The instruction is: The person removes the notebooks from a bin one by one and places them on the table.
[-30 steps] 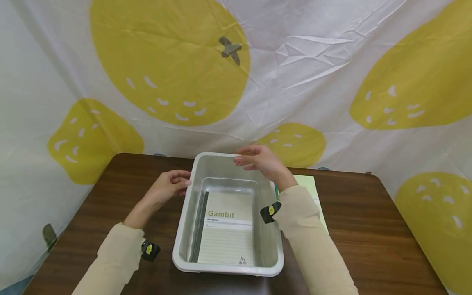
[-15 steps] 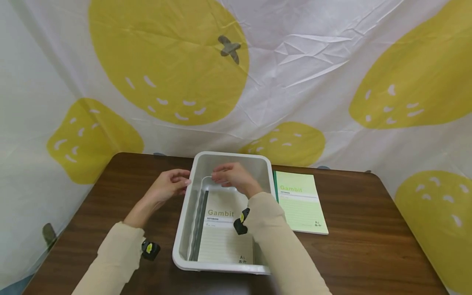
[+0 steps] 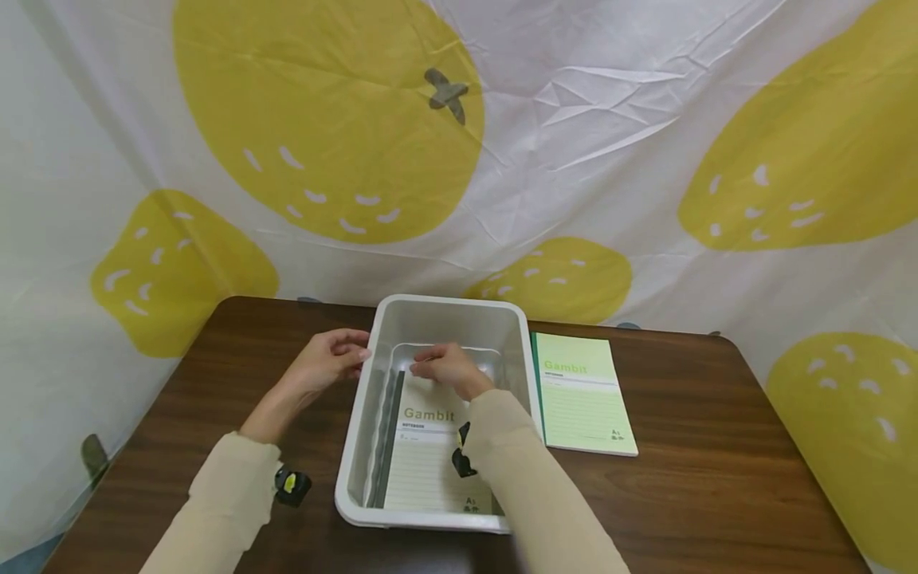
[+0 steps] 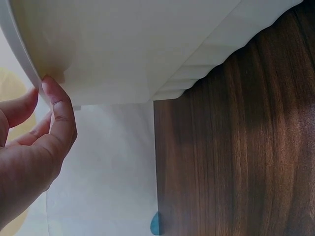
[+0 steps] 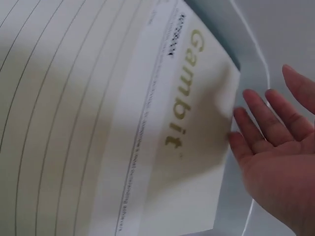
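Note:
My left hand [image 3: 333, 356] pinches the left rim of a white plastic bin [image 3: 347, 494]. In the left wrist view its thumb and index fingertip [image 4: 49, 83] meet at that rim, over the bin's outer wall. Inside the bin a notebook [image 3: 430, 470] marked "Gambit" lies flat, dark spine to the left. My right hand [image 3: 450, 368] reaches down into the bin over the notebook's far end. In the right wrist view its fingers [image 5: 266, 123] are spread and loosely bent, fingertips right at the notebook's top edge, holding nothing. The right forearm covers the bin's near right corner.
A pale green "Gambit" notebook [image 3: 584, 406] with a green spine lies on the brown wooden table [image 3: 717, 478], just right of the bin. Behind the table hangs a white cloth [image 3: 574, 159] printed with yellow fruit.
My right hand has moved left from the bin's far rim and down inside to the notebook's far end, uncovering the green notebook. My left hand stays at the rim.

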{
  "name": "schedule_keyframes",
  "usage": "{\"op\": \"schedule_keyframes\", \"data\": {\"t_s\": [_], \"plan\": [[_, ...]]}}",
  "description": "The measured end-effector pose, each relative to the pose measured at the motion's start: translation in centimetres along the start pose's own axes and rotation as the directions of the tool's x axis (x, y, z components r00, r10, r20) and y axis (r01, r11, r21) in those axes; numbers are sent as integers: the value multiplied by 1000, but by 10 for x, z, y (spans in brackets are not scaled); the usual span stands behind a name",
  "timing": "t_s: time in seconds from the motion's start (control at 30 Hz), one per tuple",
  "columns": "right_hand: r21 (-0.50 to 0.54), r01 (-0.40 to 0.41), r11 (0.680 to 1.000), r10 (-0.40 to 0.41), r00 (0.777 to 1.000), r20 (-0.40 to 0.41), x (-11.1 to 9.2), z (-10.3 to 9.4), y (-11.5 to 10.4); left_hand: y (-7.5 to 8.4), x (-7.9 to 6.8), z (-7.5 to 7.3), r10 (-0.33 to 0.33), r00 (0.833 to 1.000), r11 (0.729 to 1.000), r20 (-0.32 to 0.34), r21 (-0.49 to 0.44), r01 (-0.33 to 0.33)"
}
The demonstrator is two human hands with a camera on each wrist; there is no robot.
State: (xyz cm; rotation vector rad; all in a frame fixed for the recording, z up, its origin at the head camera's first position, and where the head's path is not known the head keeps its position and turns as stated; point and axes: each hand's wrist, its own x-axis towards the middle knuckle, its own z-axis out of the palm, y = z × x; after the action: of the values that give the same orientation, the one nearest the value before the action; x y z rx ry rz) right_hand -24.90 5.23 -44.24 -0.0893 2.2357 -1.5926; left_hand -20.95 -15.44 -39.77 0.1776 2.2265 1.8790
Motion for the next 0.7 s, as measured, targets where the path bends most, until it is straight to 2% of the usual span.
{"op": "schedule_keyframes", "data": {"t_s": [0.13,0.4,0.47,0.7], "plan": [[-97,27,995,-29,999,-16,0,2,6,0,0,0,1,1000,1000,0,5,-1],[-164,65,984,-63,998,15,-3,0,5,1,-2,0,8,1000,1000,5,1,-8],[-151,68,986,-68,998,6,-4,-2,2,1,-2,0,12,1000,1000,5,-4,-12],[-4,92,996,-92,995,-47,-4,-10,-15,1,-1,0,8,1000,1000,-4,16,-8]]}}
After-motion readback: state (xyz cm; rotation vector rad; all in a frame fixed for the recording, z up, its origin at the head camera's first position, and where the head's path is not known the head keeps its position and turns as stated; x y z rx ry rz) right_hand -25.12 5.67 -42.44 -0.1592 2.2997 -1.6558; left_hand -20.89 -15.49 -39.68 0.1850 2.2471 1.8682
